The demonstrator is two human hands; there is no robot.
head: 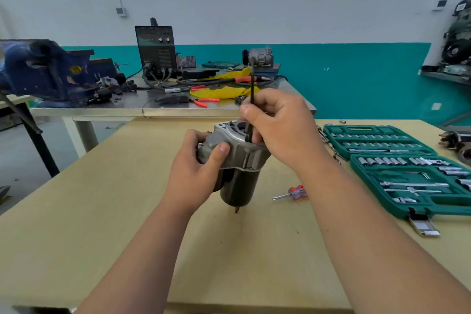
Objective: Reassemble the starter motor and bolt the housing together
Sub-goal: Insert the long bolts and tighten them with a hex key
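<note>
The starter motor [240,181] stands upright over the wooden table [127,224], its grey aluminium housing [235,135] on top of the dark cylindrical body. A thin shaft tip pokes out below the body. My left hand [196,171] grips the housing's left side, thumb across its front. My right hand [277,120] pinches a long dark through-bolt [252,81] that runs straight down into the housing's top right; its head sticks up above my fingers.
A small red-handled screwdriver [293,192] lies right of the motor. An open green socket set [405,166] fills the table's right side. Behind stands a metal bench [102,109] with a blue vise [48,69], a black welder [156,51], cables and yellow cloth.
</note>
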